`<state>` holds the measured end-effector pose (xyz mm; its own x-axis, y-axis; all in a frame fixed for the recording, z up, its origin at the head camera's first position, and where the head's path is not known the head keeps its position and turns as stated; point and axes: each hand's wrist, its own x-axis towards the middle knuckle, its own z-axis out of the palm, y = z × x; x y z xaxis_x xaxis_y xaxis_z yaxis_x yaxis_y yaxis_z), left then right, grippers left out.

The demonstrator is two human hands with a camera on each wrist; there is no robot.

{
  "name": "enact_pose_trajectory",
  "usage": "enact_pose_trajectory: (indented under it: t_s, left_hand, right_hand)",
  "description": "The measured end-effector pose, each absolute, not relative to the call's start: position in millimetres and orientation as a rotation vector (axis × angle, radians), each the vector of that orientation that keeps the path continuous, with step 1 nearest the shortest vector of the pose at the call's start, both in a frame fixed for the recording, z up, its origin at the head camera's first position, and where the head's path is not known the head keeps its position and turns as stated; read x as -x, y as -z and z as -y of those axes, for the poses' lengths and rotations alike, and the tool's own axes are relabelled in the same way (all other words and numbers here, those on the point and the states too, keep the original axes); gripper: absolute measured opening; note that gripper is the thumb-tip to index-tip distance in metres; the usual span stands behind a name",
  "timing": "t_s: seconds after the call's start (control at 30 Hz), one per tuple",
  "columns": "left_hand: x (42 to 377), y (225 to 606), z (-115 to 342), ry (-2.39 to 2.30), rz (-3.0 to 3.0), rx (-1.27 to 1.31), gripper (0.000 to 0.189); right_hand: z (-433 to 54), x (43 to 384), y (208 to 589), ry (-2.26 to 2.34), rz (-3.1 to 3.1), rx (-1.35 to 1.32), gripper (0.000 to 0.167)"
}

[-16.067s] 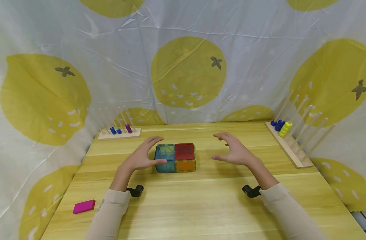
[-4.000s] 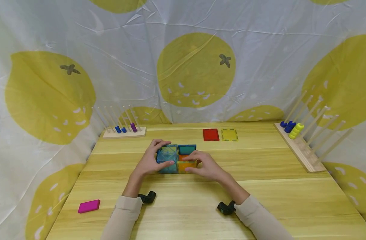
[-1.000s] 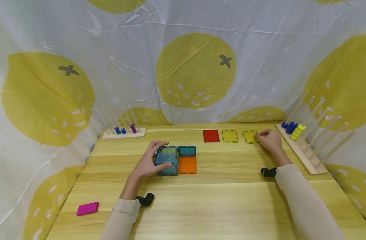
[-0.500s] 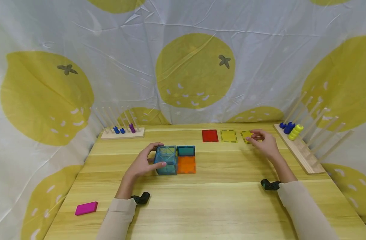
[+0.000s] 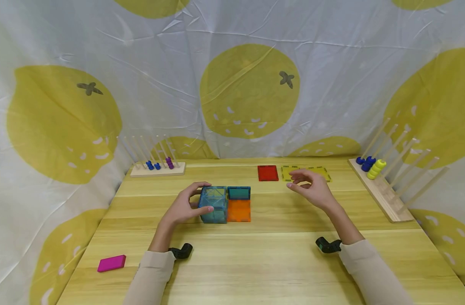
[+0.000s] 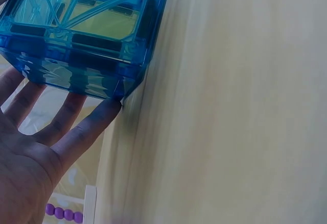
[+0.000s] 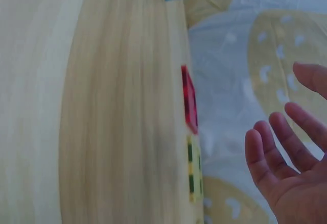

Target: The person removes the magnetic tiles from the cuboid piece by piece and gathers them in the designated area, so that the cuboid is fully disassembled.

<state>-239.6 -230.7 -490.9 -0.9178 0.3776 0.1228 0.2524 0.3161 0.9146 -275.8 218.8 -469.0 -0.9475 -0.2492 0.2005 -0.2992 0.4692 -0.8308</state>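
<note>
A cube of clear blue magnetic tiles (image 5: pixel 214 203) stands on the wooden table. My left hand (image 5: pixel 181 207) holds it from the left, thumb at the front and fingers at the back. In the left wrist view, fingertips (image 6: pixel 110 109) touch the cube's edge. Joined at its right are an orange tile (image 5: pixel 239 211) lying flat and an upright teal tile (image 5: pixel 238 193) behind it. My right hand (image 5: pixel 312 186) hovers with nothing in it, fingers loosely bent. Partly behind it lie two yellow tiles (image 5: pixel 324 173), close together. Left of them lies a red tile (image 5: pixel 268 173).
A peg rack (image 5: pixel 158 170) with blue and purple beads stands at the back left. A longer rack (image 5: pixel 385 195) with blue and yellow beads stands at the right. A magenta block (image 5: pixel 112 263) lies at the front left. A lemon-patterned cloth (image 5: pixel 320 84) hangs behind.
Three yellow and orange sides came off the right box; yellow tiles now lie at the back beside the red one. My right hand has let go of the second yellow tile and moved left.
</note>
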Motion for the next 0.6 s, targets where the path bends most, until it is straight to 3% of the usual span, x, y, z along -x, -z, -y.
enact_pose_trajectory:
  t_s: [0.6]
  left_hand:
    - [240,491,230,-1.632,-2.486,-0.571,0.074]
  right_hand:
    - [-135,279,476,-1.659,2.642,-0.737,0.04]
